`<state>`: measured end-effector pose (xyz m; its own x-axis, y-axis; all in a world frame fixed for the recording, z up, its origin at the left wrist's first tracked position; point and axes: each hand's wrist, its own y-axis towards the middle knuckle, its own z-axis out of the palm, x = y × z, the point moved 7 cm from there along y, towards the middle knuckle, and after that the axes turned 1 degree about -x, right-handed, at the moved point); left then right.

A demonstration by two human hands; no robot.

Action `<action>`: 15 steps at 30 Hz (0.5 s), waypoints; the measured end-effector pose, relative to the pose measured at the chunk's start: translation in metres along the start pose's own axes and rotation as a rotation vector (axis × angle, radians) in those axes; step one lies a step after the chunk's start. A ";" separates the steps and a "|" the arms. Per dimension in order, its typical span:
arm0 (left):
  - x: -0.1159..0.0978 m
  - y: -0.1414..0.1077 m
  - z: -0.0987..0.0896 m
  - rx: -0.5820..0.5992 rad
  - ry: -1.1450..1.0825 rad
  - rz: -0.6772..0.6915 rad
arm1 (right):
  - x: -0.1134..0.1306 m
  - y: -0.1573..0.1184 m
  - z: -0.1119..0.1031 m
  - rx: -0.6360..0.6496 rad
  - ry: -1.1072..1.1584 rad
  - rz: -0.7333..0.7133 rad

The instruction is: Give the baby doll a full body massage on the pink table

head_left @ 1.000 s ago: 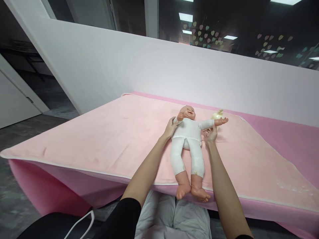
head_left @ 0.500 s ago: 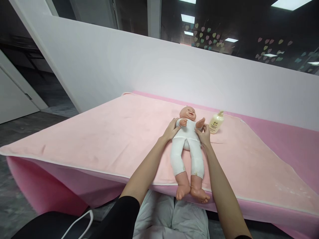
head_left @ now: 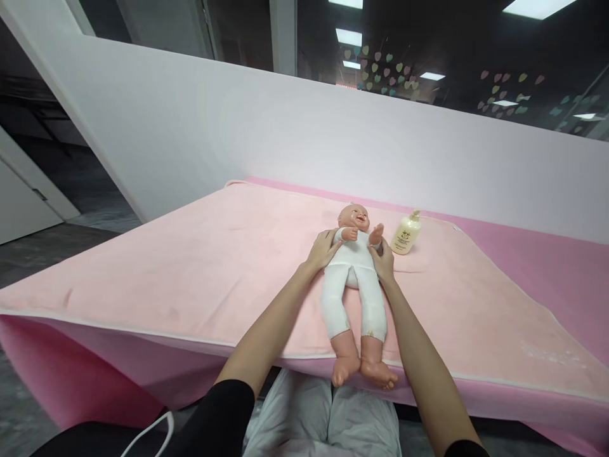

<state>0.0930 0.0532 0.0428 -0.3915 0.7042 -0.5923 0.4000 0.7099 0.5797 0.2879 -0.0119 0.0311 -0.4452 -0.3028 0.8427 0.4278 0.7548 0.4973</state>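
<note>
A baby doll (head_left: 353, 254) with a white cloth body lies on its back on a pink blanket (head_left: 228, 254), head away from me, feet over the front edge. My left hand (head_left: 324, 248) is closed around the doll's side by its upper arm, fingers partly hidden behind it. On the opposite side my right hand (head_left: 382, 259) grips the torso just below the doll's raised arm, thumb toward the front. Just past my right hand a pale yellow pump bottle (head_left: 406, 235) stands on the blanket, leaning a little in view.
A white wall (head_left: 190, 120) rises behind the table, with dark glass above it. Pink cloth (head_left: 533, 254) shows beyond the blanket's right edge. At the lower left a white cord (head_left: 152, 431) loops near my sleeve.
My right hand has shifted from the doll's raised arm down onto its side. My left hand stays at the doll's other side. The view has turned slightly right.
</note>
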 end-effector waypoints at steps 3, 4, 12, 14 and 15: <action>0.001 0.018 0.004 0.064 0.046 0.032 | 0.013 0.016 0.011 0.017 -0.094 -0.115; 0.006 0.025 0.005 0.052 0.044 -0.016 | 0.012 0.023 0.014 -0.003 -0.114 -0.120; 0.069 0.049 0.014 -0.086 0.101 -0.711 | -0.050 0.068 0.023 -0.072 -0.346 0.289; 0.075 0.051 0.019 -0.080 0.073 -0.704 | -0.055 0.069 0.024 -0.035 -0.376 0.356; 0.076 0.051 0.020 -0.086 0.051 -0.682 | -0.055 0.068 0.024 -0.029 -0.377 0.377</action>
<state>0.1000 0.1431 0.0164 -0.5717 0.0982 -0.8146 -0.0162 0.9913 0.1309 0.3222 0.0702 0.0136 -0.5060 0.2201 0.8340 0.6320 0.7526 0.1849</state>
